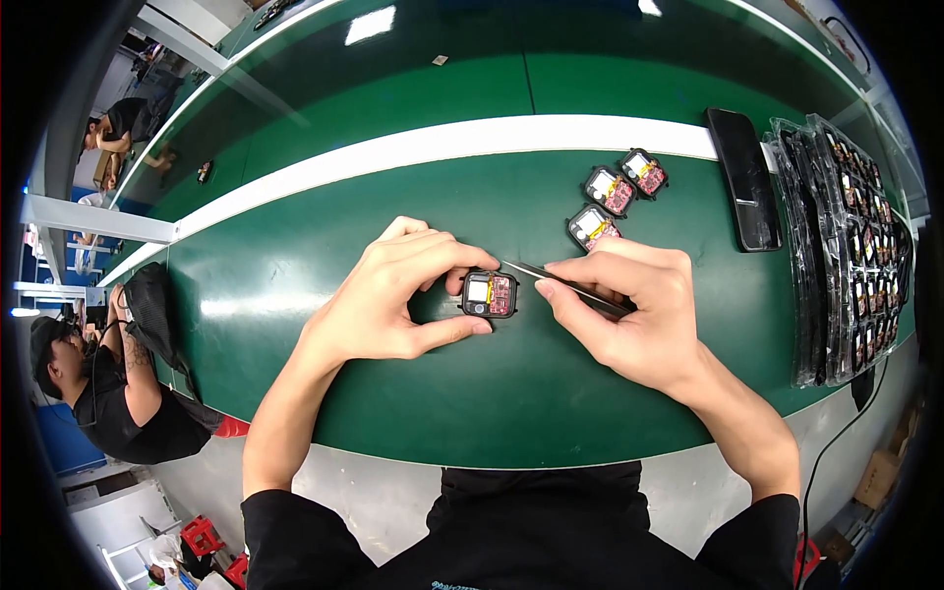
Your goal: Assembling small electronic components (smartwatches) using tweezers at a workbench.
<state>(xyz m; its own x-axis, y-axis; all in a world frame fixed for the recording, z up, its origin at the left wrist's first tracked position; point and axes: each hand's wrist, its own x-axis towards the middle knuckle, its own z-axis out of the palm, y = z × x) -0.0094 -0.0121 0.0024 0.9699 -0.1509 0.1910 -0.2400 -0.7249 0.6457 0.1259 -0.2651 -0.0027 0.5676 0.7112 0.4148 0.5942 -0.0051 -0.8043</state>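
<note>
On the green table lies an open smartwatch case (489,294), black-rimmed, with a red circuit board, a pale square part and a bit of yellow inside. My left hand (405,295) grips this case by its left side, thumb at the lower edge and fingers along the top. In my right hand (629,310) is a pair of dark metal tweezers (575,283), held like a pen. Their pale tips point up and left, close to my left index finger and just above the case.
Three similar watch cases, a nearest one (594,228) among them, lie in a slanting row beyond my right hand. A black phone (744,182) leans at the white ledge (442,146). Stacked clear trays (855,256) of watch parts stand far right. A person (118,379) sits at left.
</note>
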